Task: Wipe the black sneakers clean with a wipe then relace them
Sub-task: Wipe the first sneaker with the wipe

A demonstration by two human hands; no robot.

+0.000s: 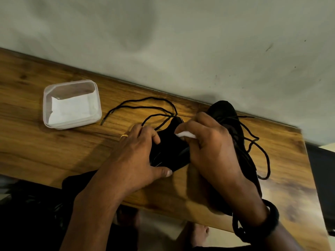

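Sneaker, black and soft-sided, sits on a glossy wood-grain table between two hands. The left hand, wearing a gold ring, curls round the shoe's near side. The right hand pinches a small white wipe against the shoe's top. A second black sneaker lies just behind the right hand, its thin cord laces trailing loose. A separate black lace loops toward a clear, rounded plastic tub holding folded white sheets.
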